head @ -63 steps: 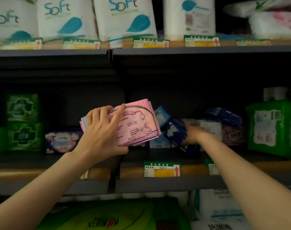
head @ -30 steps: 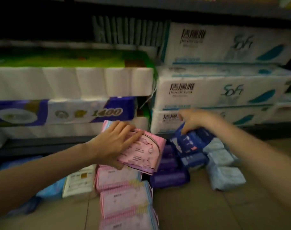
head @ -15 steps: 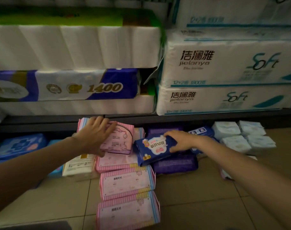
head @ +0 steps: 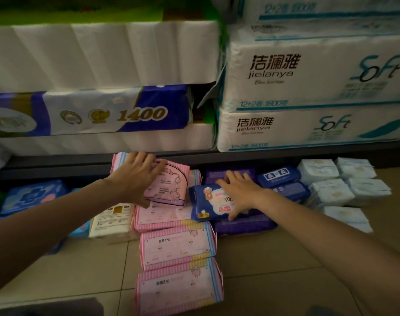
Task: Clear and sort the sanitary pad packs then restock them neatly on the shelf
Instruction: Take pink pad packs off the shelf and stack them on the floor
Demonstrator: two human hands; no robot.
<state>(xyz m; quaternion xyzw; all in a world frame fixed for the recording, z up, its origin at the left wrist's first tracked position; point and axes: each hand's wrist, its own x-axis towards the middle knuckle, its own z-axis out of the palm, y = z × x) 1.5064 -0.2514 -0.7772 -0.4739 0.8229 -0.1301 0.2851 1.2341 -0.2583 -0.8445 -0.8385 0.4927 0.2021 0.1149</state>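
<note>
Sanitary pad packs lie sorted in groups on the tiled floor below the bottom shelf [head: 285, 153]. My left hand [head: 135, 176] grips a pink pack with a cartoon print [head: 171, 185], fingers over its far edge and thumb at its near edge, on top of a row of pink striped packs [head: 178, 247]. My right hand [head: 240, 192] holds a dark blue pack [head: 212, 204] across its width, resting on the purple packs [head: 244, 224]. Two more dark blue packs [head: 278, 176] sit just right of that hand.
Several pale blue packs [head: 331, 195] lie at the right, a white pack [head: 112, 220] and a blue pack [head: 32, 197] at the left. Big toilet-roll bundles [head: 308, 71] fill the shelf above. Bare floor tiles [head: 274, 258] lie in front.
I took the pink and dark blue packs from the upper shelf and brought them down to the floor piles. Since half a second ago both hands have lowered their packs onto the matching groups.
</note>
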